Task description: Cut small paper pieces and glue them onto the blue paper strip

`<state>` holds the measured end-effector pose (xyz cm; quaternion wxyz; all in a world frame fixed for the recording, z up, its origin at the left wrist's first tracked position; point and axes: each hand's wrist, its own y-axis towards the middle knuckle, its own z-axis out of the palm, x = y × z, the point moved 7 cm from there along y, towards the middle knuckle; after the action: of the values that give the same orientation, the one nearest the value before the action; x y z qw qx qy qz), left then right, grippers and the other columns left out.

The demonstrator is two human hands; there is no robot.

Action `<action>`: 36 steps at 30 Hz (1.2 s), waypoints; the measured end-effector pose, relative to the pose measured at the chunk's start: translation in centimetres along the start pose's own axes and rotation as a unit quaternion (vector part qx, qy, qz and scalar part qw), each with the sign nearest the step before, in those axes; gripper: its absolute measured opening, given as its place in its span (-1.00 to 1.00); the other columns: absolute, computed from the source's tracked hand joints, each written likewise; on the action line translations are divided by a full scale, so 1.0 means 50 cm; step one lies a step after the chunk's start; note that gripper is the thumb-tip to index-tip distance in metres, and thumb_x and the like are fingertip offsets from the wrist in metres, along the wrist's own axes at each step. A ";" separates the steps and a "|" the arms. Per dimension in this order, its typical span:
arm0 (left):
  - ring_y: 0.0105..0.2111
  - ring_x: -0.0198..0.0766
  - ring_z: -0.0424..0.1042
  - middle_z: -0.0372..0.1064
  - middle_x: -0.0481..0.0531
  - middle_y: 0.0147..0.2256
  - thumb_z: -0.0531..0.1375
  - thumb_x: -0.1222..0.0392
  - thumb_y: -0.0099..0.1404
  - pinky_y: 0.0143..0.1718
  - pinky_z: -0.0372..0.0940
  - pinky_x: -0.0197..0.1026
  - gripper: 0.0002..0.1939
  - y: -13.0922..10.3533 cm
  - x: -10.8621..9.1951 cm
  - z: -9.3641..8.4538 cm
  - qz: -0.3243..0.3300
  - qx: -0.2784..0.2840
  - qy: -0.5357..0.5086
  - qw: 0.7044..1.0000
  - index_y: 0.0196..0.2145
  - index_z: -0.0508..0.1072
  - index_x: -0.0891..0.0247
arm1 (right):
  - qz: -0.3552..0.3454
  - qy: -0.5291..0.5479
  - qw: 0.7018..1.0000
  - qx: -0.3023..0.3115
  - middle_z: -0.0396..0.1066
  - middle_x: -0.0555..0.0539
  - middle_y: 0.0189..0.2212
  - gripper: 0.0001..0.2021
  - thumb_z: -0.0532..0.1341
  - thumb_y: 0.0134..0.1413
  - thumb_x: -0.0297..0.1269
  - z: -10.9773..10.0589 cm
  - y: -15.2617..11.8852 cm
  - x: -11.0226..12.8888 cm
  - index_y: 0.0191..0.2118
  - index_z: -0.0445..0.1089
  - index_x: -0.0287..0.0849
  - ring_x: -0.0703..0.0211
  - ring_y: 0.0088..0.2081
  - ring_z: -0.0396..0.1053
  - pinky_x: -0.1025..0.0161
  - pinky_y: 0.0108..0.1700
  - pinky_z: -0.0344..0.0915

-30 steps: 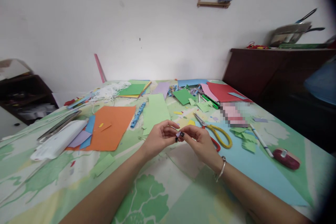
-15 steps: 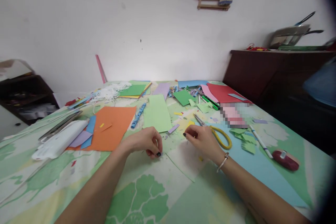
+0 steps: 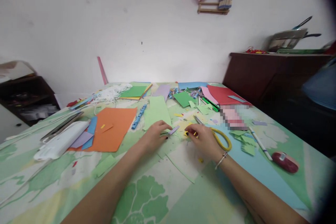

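My left hand [image 3: 156, 135] reaches over the table, thumb and index finger apart around the near end of a small purple paper strip [image 3: 173, 130]. Whether it touches the strip, I cannot tell. My right hand [image 3: 203, 139] has its fingers curled to a pinch; what they hold, if anything, is too small to name. Yellow paper [image 3: 188, 126] lies behind those fingertips. Beyond the right hand are yellow-handled scissors [image 3: 222, 139], partly hidden by it. A light green sheet [image 3: 157, 110] lies past my left hand, and a thin green strip [image 3: 180, 169] lies nearer me.
Left are an orange sheet [image 3: 115, 126], a blue marker-like stick [image 3: 139, 116] and a white case [image 3: 61, 140]. Right are a light blue sheet [image 3: 262, 171], green paper cuttings [image 3: 246, 143], a white pen [image 3: 260, 143] and a dark red mouse-shaped object [image 3: 285, 162].
My left hand has moved forward and right, up to the purple strip, and its fingers have stretched out. A green paper piece now shows beside the left forearm. My right hand has barely moved.
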<state>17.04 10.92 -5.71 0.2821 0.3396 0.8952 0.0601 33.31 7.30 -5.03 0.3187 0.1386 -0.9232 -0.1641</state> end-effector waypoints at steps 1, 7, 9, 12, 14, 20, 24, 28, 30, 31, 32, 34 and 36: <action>-0.15 -0.19 0.31 0.35 0.10 -0.19 0.09 0.42 0.09 -0.13 0.20 -0.19 -0.67 0.001 -0.007 0.015 0.027 -0.004 0.007 1.000 -0.18 0.43 0.19 | -0.003 0.004 1.000 0.002 0.43 -0.02 -0.47 -0.80 0.09 -0.07 -0.52 0.003 -0.002 0.003 -0.35 0.42 -0.18 0.23 -0.41 0.34 0.27 -0.34 0.22; -0.24 -0.20 0.32 0.38 0.10 -0.32 0.04 0.36 0.21 -0.19 0.22 -0.19 -0.80 0.010 0.001 0.049 0.046 -0.010 0.020 0.999 -0.34 0.46 0.26 | -0.013 0.036 0.999 0.020 0.45 -0.03 -0.45 -0.78 0.09 -0.08 -0.55 0.024 -0.011 0.018 -0.33 0.41 -0.19 0.23 -0.40 0.36 0.30 -0.33 0.24; -0.26 -0.21 0.33 0.39 0.08 -0.34 0.06 0.35 0.20 -0.21 0.23 -0.19 -0.82 0.013 0.003 0.043 0.041 -0.030 0.014 0.999 -0.37 0.46 0.25 | -0.009 0.045 0.999 0.022 0.46 -0.02 -0.45 -0.78 0.10 -0.08 -0.55 0.026 -0.012 0.018 -0.32 0.41 -0.18 0.25 -0.40 0.37 0.31 -0.33 0.25; -0.27 -0.21 0.33 0.39 0.06 -0.36 0.08 0.38 0.16 -0.21 0.22 -0.18 -0.84 0.011 -0.001 0.026 0.035 -0.088 0.016 0.995 -0.40 0.45 0.25 | 0.010 0.063 0.998 0.025 0.46 -0.01 -0.45 -0.77 0.10 -0.07 -0.54 0.029 -0.012 0.011 -0.29 0.40 -0.17 0.26 -0.41 0.38 0.32 -0.33 0.26; -0.26 -0.20 0.33 0.39 0.07 -0.35 0.08 0.37 0.15 -0.20 0.22 -0.16 -0.85 0.008 -0.009 0.022 0.041 -0.107 0.024 0.993 -0.37 0.43 0.25 | 0.021 0.066 0.997 0.024 0.46 -0.01 -0.45 -0.75 0.10 -0.06 -0.54 0.030 -0.012 0.005 -0.26 0.40 -0.16 0.25 -0.40 0.39 0.31 -0.32 0.26; -0.21 -0.13 0.29 0.36 0.13 -0.28 0.13 0.24 0.15 -0.17 0.20 -0.10 -0.79 0.016 -0.010 0.054 0.026 -0.067 0.047 0.996 -0.22 0.39 0.29 | 0.023 0.051 0.998 0.018 0.46 -0.04 -0.44 -0.75 0.09 -0.06 -0.54 0.031 -0.009 0.003 -0.26 0.39 -0.18 0.21 -0.38 0.39 0.28 -0.30 0.25; -0.30 -0.19 0.29 0.35 0.04 -0.40 0.11 0.35 0.12 -0.24 0.20 -0.15 -0.84 0.027 0.010 0.067 -0.036 -0.071 0.029 0.996 -0.29 0.38 0.28 | 0.022 0.047 0.998 0.021 0.46 -0.04 -0.44 -0.76 0.10 -0.07 -0.54 0.032 -0.010 0.007 -0.27 0.40 -0.18 0.21 -0.39 0.39 0.29 -0.31 0.25; -0.37 -0.25 0.31 0.34 -0.01 -0.46 0.11 0.42 0.07 -0.29 0.20 -0.20 -0.84 0.031 0.021 0.067 -0.071 -0.074 0.021 0.995 -0.36 0.38 0.27 | 0.024 0.041 0.999 0.014 0.47 -0.03 -0.43 -0.75 0.10 -0.06 -0.53 0.028 -0.009 0.003 -0.26 0.40 -0.17 0.21 -0.37 0.39 0.29 -0.30 0.25; -0.36 -0.25 0.31 0.32 0.01 -0.44 0.13 0.40 0.05 -0.30 0.20 -0.20 -0.87 0.032 0.027 0.065 -0.084 -0.073 0.021 0.994 -0.39 0.38 0.28 | 0.027 0.038 0.999 0.007 0.47 -0.04 -0.42 -0.76 0.10 -0.06 -0.53 0.025 -0.007 0.000 -0.25 0.40 -0.18 0.21 -0.36 0.39 0.29 -0.29 0.25; -0.35 -0.24 0.31 0.32 0.02 -0.43 0.14 0.38 0.05 -0.30 0.20 -0.20 -0.88 0.033 0.028 0.066 -0.086 -0.070 0.021 0.994 -0.39 0.39 0.28 | 0.028 0.038 0.999 0.004 0.47 -0.04 -0.42 -0.76 0.09 -0.06 -0.52 0.023 -0.007 -0.001 -0.25 0.40 -0.19 0.21 -0.36 0.39 0.29 -0.29 0.25; -0.35 -0.24 0.31 0.31 0.02 -0.42 0.15 0.37 0.05 -0.29 0.20 -0.20 -0.90 0.034 0.029 0.066 -0.086 -0.066 0.021 0.994 -0.40 0.39 0.28 | 0.029 0.038 0.999 0.003 0.47 -0.04 -0.42 -0.77 0.09 -0.05 -0.52 0.022 -0.006 -0.002 -0.26 0.40 -0.19 0.21 -0.36 0.39 0.29 -0.29 0.25; -0.34 -0.24 0.31 0.31 0.02 -0.42 0.14 0.38 0.06 -0.28 0.20 -0.19 -0.91 0.037 0.028 0.068 -0.082 -0.059 0.020 0.995 -0.42 0.39 0.27 | 0.030 0.038 0.999 0.001 0.47 -0.04 -0.42 -0.77 0.09 -0.05 -0.52 0.021 -0.005 -0.003 -0.26 0.40 -0.19 0.21 -0.36 0.39 0.29 -0.30 0.25; -0.34 -0.23 0.30 0.31 0.02 -0.43 0.13 0.39 0.06 -0.27 0.20 -0.17 -0.92 0.038 0.027 0.069 -0.078 -0.056 0.023 0.995 -0.44 0.37 0.28 | 0.031 0.038 0.999 0.000 0.47 -0.04 -0.43 -0.77 0.09 -0.05 -0.51 0.019 -0.004 -0.003 -0.26 0.40 -0.19 0.21 -0.37 0.38 0.28 -0.30 0.25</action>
<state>19.20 12.93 -8.66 0.2833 0.2511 0.9206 0.0955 32.85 7.35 -5.87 0.3585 0.1157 -0.9143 -0.1489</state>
